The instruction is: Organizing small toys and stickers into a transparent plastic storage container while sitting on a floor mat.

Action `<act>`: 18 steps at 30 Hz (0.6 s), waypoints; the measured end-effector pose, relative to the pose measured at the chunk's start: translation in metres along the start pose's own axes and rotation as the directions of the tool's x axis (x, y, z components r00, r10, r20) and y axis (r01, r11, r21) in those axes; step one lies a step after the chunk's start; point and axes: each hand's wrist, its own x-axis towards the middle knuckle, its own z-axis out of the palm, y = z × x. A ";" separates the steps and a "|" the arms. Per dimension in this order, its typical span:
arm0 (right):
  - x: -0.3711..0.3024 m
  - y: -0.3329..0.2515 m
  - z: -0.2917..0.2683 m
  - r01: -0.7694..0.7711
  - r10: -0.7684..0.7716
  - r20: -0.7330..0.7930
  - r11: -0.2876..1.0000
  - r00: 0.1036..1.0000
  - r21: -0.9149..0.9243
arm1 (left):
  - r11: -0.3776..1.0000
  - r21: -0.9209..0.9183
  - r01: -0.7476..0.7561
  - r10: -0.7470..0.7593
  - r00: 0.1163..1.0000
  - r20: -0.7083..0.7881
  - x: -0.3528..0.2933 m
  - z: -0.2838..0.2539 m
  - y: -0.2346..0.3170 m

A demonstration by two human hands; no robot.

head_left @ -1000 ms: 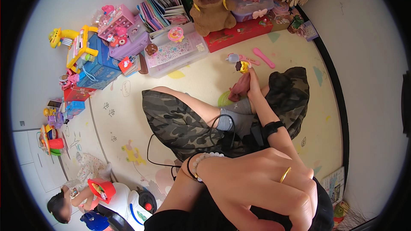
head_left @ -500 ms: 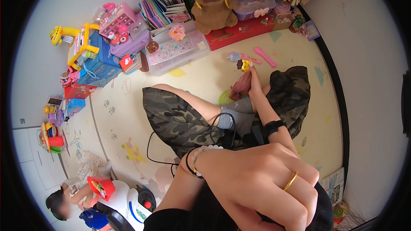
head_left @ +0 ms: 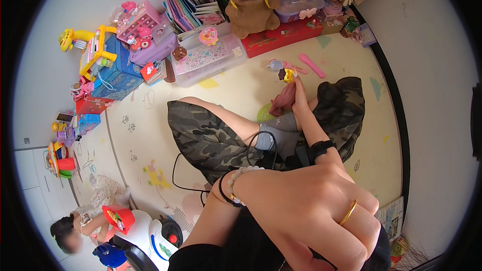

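My right hand (head_left: 299, 95) reaches out past my crossed legs and grips a small yellow toy (head_left: 287, 75) with a dark brown flower-shaped end. A mauve-pink cloth-like piece (head_left: 283, 99) hangs beside that hand, over the grey sock. Close to the camera, my left hand (head_left: 306, 208) is curled, with a gold ring and bracelets on it. Its fingertips are hidden, and so is anything in them. Beyond the yellow toy lie a pink stick-shaped toy (head_left: 312, 65) and a clear-headed toy with a pink handle (head_left: 276, 65) on the mat.
A patterned mat (head_left: 150, 140) covers the floor. Along the wall stand a clear storage box (head_left: 211, 65), a brown plush toy (head_left: 248, 7), a red box (head_left: 283, 35) and a blue box (head_left: 120, 70). A black cable (head_left: 174, 170) runs by my leg. Another person (head_left: 90, 216) is at lower left near a red container (head_left: 120, 218).
My left hand has shifted slightly to the right. My right hand keeps its place with the yellow toy. The other person's head has moved a little.
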 end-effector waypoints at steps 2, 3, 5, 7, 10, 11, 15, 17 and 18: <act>0.000 0.001 0.000 0.000 0.000 0.003 1.000 1.000 0.000 | 1.000 0.012 -0.007 0.007 1.000 -0.002 -0.003 0.001 -0.001; 0.001 0.001 -0.001 0.000 0.000 0.003 1.000 1.000 0.000 | 1.000 0.014 -0.012 0.013 1.000 -0.009 -0.003 0.001 -0.001; 0.003 0.003 -0.003 0.003 -0.003 -0.003 1.000 1.000 0.000 | 1.000 0.011 -0.028 0.029 0.999 -0.034 -0.002 0.002 -0.001; 0.004 0.003 -0.002 0.007 -0.007 -0.013 1.000 1.000 0.003 | 0.999 0.004 -0.044 0.044 0.998 -0.042 -0.004 0.003 -0.003; 0.001 0.001 0.000 -0.023 0.024 -0.010 0.999 1.000 0.039 | 0.989 0.013 -0.146 0.145 0.989 0.029 -0.004 -0.002 -0.010; 0.002 0.002 -0.001 -0.019 0.019 -0.005 0.999 1.000 0.039 | 0.986 0.006 -0.164 0.164 0.986 0.011 -0.004 -0.002 -0.011; 0.004 0.003 -0.003 -0.008 0.008 -0.003 0.999 1.000 0.040 | 0.985 -0.057 -0.161 0.152 0.979 -0.134 -0.003 0.010 -0.008; 0.003 0.002 -0.002 -0.005 0.005 -0.005 0.999 1.000 0.038 | 0.985 -0.077 -0.154 0.146 0.984 -0.107 -0.003 0.007 -0.007; 0.002 0.001 -0.001 -0.003 0.003 -0.003 0.999 1.000 0.035 | 0.985 -0.083 -0.153 0.145 0.985 -0.096 -0.003 0.007 -0.007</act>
